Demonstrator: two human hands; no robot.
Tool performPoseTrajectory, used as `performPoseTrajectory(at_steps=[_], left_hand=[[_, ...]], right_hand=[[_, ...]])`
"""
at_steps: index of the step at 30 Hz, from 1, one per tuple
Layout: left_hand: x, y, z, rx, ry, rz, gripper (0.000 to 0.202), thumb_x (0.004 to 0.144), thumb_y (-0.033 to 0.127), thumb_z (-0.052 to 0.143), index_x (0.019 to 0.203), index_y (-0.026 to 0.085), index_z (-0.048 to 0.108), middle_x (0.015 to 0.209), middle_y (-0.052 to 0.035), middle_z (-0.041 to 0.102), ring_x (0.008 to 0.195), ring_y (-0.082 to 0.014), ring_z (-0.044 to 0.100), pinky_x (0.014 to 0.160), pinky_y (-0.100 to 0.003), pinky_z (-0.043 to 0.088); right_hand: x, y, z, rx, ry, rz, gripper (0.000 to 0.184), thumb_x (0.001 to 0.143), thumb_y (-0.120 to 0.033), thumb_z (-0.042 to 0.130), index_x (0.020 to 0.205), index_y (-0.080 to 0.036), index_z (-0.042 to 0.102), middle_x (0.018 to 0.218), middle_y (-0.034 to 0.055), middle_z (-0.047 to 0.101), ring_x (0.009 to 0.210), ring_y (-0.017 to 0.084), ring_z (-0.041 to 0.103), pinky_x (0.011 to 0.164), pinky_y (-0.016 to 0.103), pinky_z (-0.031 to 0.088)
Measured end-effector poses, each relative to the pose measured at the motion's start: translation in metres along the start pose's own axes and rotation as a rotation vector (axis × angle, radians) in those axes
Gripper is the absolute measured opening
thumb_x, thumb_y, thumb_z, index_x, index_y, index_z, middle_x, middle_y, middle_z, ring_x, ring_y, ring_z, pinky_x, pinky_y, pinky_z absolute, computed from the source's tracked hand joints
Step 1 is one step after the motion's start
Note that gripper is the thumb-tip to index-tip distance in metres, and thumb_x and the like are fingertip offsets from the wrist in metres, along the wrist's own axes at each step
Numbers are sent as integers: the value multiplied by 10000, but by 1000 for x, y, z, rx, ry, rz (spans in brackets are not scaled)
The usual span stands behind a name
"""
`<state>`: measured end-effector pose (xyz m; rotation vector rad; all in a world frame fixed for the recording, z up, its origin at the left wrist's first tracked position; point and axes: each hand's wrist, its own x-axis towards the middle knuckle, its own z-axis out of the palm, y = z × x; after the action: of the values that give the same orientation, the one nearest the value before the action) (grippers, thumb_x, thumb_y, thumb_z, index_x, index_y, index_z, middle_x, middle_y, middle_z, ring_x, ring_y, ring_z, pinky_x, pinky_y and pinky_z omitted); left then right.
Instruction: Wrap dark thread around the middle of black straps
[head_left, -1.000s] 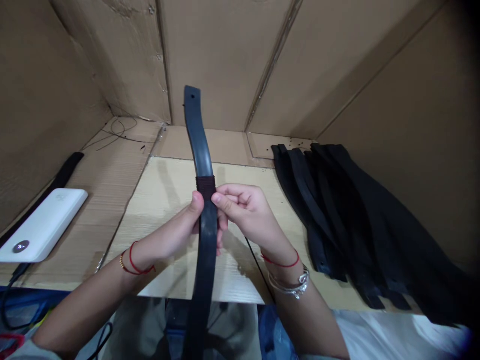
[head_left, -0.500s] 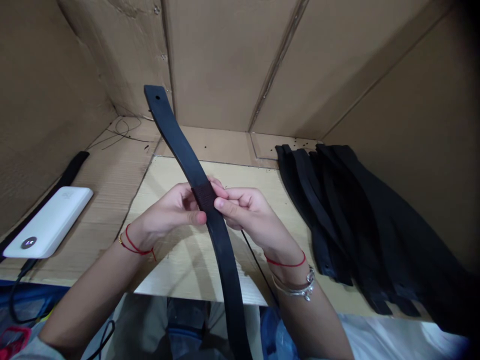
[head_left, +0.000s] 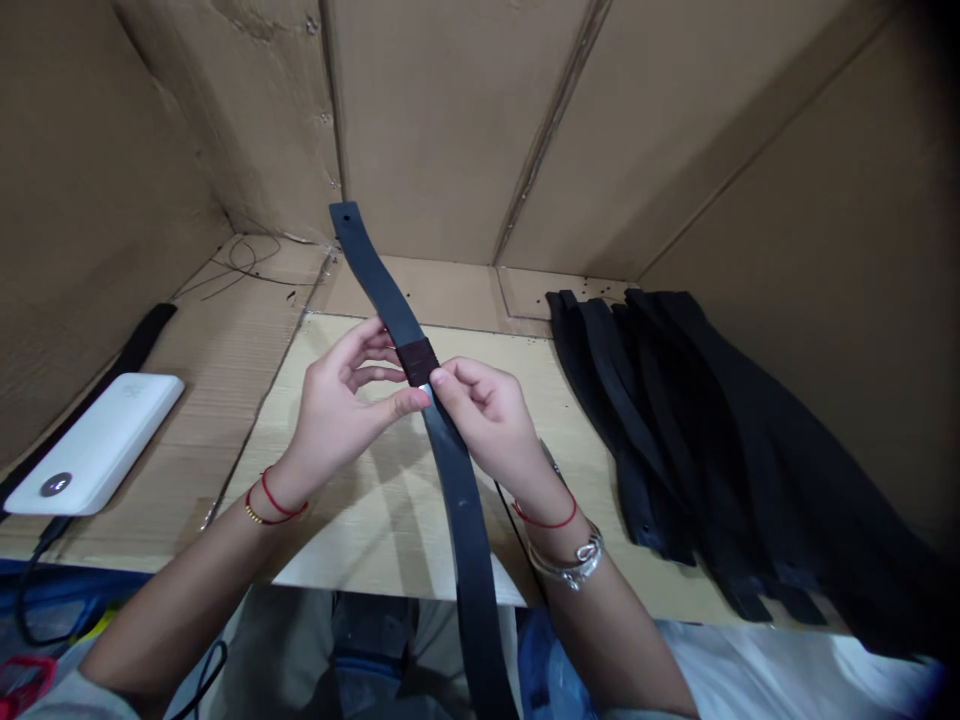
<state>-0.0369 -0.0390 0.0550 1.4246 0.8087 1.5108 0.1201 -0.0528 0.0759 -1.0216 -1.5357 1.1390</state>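
A long black strap [head_left: 466, 510] with a small hole near its far end slants up from my lap over the table. A dark brown cord wrapping [head_left: 417, 362] binds its middle part. My left hand [head_left: 352, 385] has its thumb on the strap's front, just below the wrapping, while its fingers curl to the left edge and partly behind it. My right hand [head_left: 476, 395] pinches the right edge at the wrapping's lower end, its thumb in front. A thin dark cord [head_left: 517, 525] hangs below the right hand. What the hidden fingertips hold cannot be seen.
Many similar black straps [head_left: 675, 430] lie heaped on the right. At left a white power bank [head_left: 97, 440] with a cable rests by another dark strip [head_left: 150, 335]. Loose thread [head_left: 244, 260] lies in the back left corner. Cardboard walls [head_left: 450, 130] enclose the table.
The strap has shifted slightly away from me, its far end lower and further right in view. My left hand has turned, with its fingers more spread. The right hand still pinches at the wrapping.
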Motion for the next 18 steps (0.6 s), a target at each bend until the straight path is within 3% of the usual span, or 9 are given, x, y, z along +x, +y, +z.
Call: performPoseTrajectory(at_steps=[2, 4, 8, 12, 18], left_hand=[[-2, -1, 1, 37, 39, 71, 925, 626, 318, 897, 1415, 274, 416, 1098, -43, 616, 981, -172, 627, 894, -298, 528], [-1, -2, -1, 99, -18, 135, 971, 705, 362, 845, 1496, 332, 283, 1179, -56, 580, 1086, -192, 598, 986, -346, 494], [6, -3, -16, 356, -190, 272, 730, 795, 494, 732, 1439, 274, 466, 1279, -106, 493, 1208, -257, 491, 1059, -401, 431], [10, -2, -27, 550, -205, 401, 705, 797, 608, 658, 1386, 235, 552, 1110, -92, 525, 1024, -234, 507, 960, -365, 460], [6, -2, -27, 533, -219, 451, 627, 854, 625, 563, 1344, 234, 577, 1056, -78, 506, 966, -216, 493, 893, -329, 451]], right_hand=[[-1, 0, -1, -22, 18, -6, 383, 883, -502, 594, 703, -168, 544, 579, -51, 404, 509, 76, 331, 454, 219, 230], [-1, 0, -2, -34, 18, -13, 383, 889, -498, 588, 698, -170, 536, 584, -49, 402, 514, 78, 333, 457, 220, 232], [-1, 0, -3, -45, -47, -45, 392, 913, -471, 564, 662, -173, 517, 579, -48, 383, 517, 80, 321, 467, 228, 231], [-2, 2, -1, -45, -89, -93, 403, 936, -435, 544, 633, -171, 510, 570, -53, 339, 522, 82, 291, 481, 242, 213], [-5, 6, 3, 36, -85, -57, 416, 940, -442, 548, 631, -164, 538, 544, -66, 312, 500, 76, 264, 472, 253, 181]])
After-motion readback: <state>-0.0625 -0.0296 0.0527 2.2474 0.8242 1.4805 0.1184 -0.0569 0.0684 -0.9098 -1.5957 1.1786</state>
